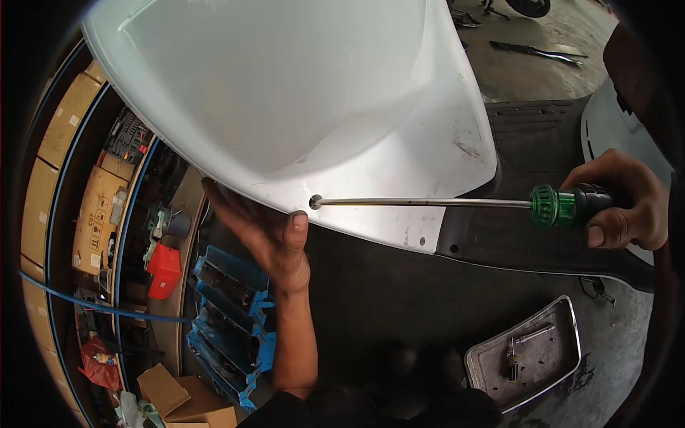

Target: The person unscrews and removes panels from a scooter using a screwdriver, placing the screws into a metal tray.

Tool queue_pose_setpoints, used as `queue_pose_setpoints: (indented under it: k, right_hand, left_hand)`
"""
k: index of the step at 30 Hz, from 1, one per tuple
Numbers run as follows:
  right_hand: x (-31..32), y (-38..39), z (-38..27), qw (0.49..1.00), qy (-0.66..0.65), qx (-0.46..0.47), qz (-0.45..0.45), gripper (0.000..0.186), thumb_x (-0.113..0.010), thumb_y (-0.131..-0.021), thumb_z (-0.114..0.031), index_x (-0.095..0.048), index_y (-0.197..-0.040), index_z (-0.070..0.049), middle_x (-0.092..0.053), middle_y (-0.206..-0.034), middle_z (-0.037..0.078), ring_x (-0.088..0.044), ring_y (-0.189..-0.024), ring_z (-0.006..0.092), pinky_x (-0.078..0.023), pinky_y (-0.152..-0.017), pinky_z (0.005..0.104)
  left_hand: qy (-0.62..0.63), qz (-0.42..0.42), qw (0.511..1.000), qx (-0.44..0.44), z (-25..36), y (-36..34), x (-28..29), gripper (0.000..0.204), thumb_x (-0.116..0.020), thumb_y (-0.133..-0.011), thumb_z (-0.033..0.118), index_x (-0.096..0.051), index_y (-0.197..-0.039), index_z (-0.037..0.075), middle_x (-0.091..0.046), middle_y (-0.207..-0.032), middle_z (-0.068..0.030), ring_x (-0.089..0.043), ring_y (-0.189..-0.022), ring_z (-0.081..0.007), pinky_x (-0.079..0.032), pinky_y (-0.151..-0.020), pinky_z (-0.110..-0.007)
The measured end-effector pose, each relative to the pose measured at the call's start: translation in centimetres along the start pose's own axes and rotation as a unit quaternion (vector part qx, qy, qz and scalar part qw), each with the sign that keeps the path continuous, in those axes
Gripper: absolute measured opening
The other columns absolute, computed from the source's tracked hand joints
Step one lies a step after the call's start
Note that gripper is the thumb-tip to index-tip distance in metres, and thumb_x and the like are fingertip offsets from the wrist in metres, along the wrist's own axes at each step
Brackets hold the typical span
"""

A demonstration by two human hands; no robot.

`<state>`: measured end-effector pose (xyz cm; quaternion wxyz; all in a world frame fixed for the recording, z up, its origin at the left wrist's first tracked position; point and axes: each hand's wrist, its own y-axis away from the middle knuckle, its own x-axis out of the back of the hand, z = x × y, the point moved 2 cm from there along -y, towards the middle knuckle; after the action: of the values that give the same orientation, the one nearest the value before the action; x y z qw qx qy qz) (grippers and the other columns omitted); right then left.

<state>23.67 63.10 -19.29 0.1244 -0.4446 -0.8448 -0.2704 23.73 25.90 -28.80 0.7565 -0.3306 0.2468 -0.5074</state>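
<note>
Right now the right hand (635, 196) is closed round the handle of a long screwdriver (464, 203), its handle part clear green, part black. The shaft runs nearly level to the left, across the white panel (342, 107), and its tip meets a dark round hole (314, 202) by the panel's near edge. How deep it sits I can't tell from here.

The left hand (267, 246) is spread wide at that same edge, the thumb up just beside the hole and well apart from the fingers, which reach along the panel's underside. Part of them is hidden, so I can't say whether they grip.

The panel bears dark scuffs toward its right end, where it meets a black footboard (499, 246). On the grey floor (610, 342), near and to the right, lies a metal tray (549, 357) carrying a ratchet (535, 333) and a small screwdriver (513, 365).

Over on the left, blue bins (225, 299) stand beside shelves stacked with cardboard boxes (43, 207), with a red container (164, 271) among the clutter. Far off to the right, long dark pieces (535, 51) lie on the floor, short of a black wheel (531, 6).
</note>
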Motion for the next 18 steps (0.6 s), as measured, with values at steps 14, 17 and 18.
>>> queue_pose_setpoints:
  k: [14,17,18]
  right_hand:
    - [-3.5,2.5,2.3,0.953,0.101,0.200,0.206,0.062,-0.082,-0.068,-0.015,-0.056,-0.122,0.003,-0.061,-0.075,0.008,-0.047,-0.050,0.0125,-0.040,-0.049,0.0275]
    - [-2.7,2.7,0.5,0.988,0.023,0.065,0.140,0.061,-0.082,-0.071,-0.016,-0.055,-0.121,0.004,-0.064,-0.081,0.012,-0.051,-0.052,0.0135,-0.043,-0.051,0.0272]
    - [-2.6,2.6,-0.3,0.979,0.077,0.102,0.157,0.060,-0.082,-0.071,-0.016,-0.055,-0.121,0.004,-0.064,-0.081,0.012,-0.052,-0.053,0.0139,-0.043,-0.051,0.0273]
  left_hand:
    - [0.038,-0.055,0.996,0.052,-2.1,0.9,-2.3,0.110,-0.077,-0.074,0.011,0.003,-0.151,0.004,-0.027,-0.141,-0.0155,-0.033,-0.130,-0.0249,-0.030,-0.111,-0.043]
    - [0.035,-0.051,0.997,0.056,-2.2,0.9,-2.1,0.113,-0.076,-0.075,0.012,0.006,-0.151,0.004,-0.027,-0.142,-0.0155,-0.032,-0.132,-0.0252,-0.030,-0.111,-0.042]
    - [0.042,-0.047,0.996,0.061,-2.2,1.0,-2.2,0.114,-0.076,-0.075,0.013,0.008,-0.151,0.004,-0.026,-0.143,-0.0155,-0.031,-0.132,-0.0254,-0.030,-0.111,-0.042]
